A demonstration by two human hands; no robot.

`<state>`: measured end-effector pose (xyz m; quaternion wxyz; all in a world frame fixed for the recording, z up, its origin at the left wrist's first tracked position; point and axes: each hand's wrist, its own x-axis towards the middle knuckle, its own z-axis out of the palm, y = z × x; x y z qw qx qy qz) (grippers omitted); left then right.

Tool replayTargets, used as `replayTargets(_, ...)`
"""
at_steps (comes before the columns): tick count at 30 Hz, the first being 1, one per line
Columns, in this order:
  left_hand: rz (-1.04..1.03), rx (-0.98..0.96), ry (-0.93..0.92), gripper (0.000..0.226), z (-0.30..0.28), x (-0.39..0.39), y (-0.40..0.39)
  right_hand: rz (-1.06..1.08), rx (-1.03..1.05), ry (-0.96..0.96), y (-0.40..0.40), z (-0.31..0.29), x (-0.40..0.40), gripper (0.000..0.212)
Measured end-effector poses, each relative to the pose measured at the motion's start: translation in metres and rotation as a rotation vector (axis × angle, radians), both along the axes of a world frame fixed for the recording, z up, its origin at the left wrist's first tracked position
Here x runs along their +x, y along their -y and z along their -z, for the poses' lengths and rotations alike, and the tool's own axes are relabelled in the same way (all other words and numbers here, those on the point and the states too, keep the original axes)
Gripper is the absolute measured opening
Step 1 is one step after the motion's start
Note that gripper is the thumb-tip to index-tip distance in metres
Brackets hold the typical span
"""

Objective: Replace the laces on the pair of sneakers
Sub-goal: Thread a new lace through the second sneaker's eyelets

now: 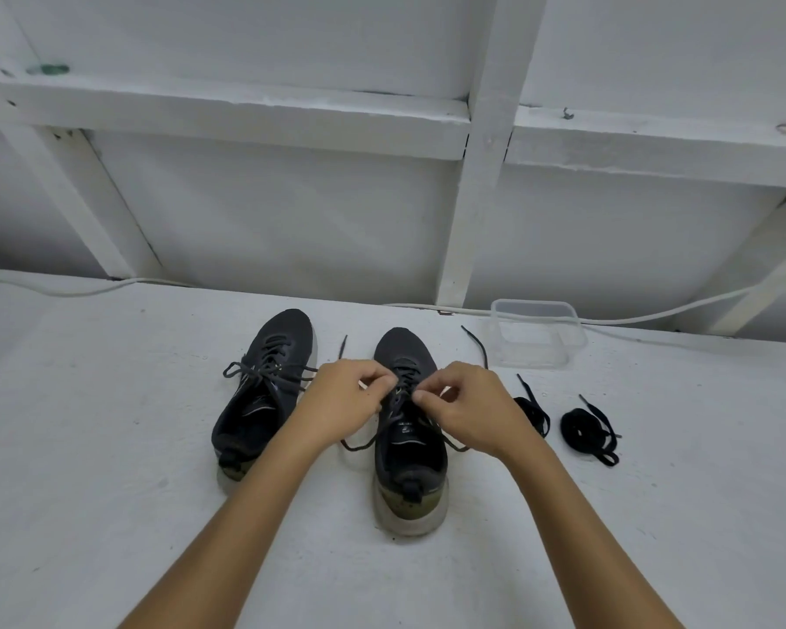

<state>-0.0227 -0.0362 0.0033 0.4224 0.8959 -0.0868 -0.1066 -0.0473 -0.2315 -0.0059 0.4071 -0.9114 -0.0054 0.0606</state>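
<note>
Sneakers sit side by side at the centre of the frame on the white table (110, 447), both with toes aimed toward the top of the frame and heels toward you. Your right-hand sneaker (410, 451) runs almost straight up and down the picture; the left-hand sneaker (264, 392) leans, its toe tipped toward the upper right and its heel toward the lower left.

Your left hand (346, 397) and right hand (468, 406) meet over the laced part of the right-hand sneaker, fingers curled and pinching its dark lace (359, 444), whose loose ends trail out on both sides of the shoe across the table. The left-hand sneaker keeps its own lace (264, 370) threaded, loops spread above the tongue.

To the right of your right hand lie two black spare laces: one bundle (534, 413) partly hidden just beside your wrist, the other bundle (586, 431) further right, apart from it. A clear plastic container (536, 333) stands at the upper right of the sneakers, near the back edge of the table, with a white cable (654, 316) running behind it.
</note>
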Motion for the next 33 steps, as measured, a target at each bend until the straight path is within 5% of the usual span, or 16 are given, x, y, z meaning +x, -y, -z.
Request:
replayTargets(10, 0.025, 0.141, -0.029, 0.012, 0.006, 0.002, 0.006, -0.064, -0.139, -0.077, -0.004, 0.000, 0.003, 0.013)
replayTargets(27, -0.204, -0.120, -0.174, 0.015, 0.018, -0.013, 0.007, 0.100, 0.125, -0.190, 0.007, 0.013, -0.010, 0.013)
replayTargets(33, -0.092, -0.138, -0.198, 0.015, 0.003, 0.006, 0.009, 0.158, 0.326, -0.155, 0.011, 0.013, -0.004, 0.019)
